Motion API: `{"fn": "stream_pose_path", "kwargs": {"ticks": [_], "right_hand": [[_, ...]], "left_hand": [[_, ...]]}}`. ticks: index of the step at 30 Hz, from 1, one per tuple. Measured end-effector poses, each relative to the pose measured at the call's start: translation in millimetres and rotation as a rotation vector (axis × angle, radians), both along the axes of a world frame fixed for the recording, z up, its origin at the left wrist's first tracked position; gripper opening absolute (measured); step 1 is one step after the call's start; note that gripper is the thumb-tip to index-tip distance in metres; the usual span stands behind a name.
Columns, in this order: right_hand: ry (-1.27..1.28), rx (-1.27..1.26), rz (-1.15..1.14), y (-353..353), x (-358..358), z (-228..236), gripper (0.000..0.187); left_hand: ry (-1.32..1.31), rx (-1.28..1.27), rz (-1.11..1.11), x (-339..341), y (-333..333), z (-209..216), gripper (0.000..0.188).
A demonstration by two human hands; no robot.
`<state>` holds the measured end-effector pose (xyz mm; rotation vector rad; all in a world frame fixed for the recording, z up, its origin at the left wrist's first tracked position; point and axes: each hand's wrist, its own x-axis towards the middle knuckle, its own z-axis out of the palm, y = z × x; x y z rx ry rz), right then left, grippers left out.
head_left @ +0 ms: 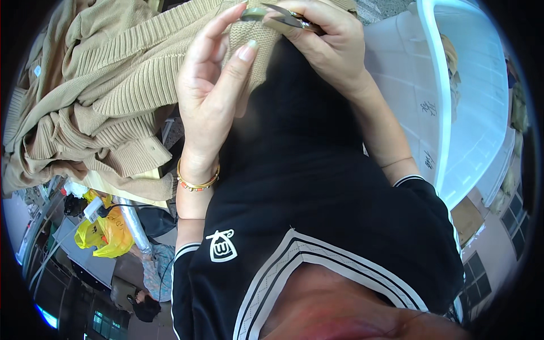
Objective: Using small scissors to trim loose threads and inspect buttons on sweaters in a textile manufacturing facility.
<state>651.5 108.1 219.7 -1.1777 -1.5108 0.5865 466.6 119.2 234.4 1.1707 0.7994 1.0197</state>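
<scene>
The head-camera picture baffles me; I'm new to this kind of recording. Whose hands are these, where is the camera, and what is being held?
The camera sits on a person's head, looking down with a fisheye lens, so edges bend. Both hands are that person's own. The left hand pinches the edge of a beige knitted sweater, which lies piled to the left. The right hand holds small metal snips at that edge. A white plastic bin stands at the right. The black shirt below is the person's own.

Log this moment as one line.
left hand: pinching beige knit sweater | right hand: holding thread snips at the knit | white plastic bin beside
</scene>
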Motion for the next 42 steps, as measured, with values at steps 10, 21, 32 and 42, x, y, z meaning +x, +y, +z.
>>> {"fn": "stream_pose_path", "kwargs": {"ticks": [10, 21, 32, 42], "right_hand": [[0.168, -0.048, -0.044, -18.2, -4.3, 37.4, 0.029], [-0.281, -0.094, -0.12, -32.5, 6.7, 47.7, 0.034], [-0.191, -0.183, -0.119, -31.5, 4.1, 46.8, 0.027], [-0.188, -0.16, -0.09, -27.6, 8.8, 36.3, 0.025]], "left_hand": [[-0.071, -0.1, 0.015, 6.8, 8.0, 2.1, 0.041], [-0.036, -0.013, -0.082, -0.3, 9.4, -7.1, 0.041], [-0.076, -0.003, -0.09, 5.7, 5.7, -8.8, 0.044], [-0.011, 0.003, -0.109, -0.5, 8.7, -6.1, 0.044]]}}
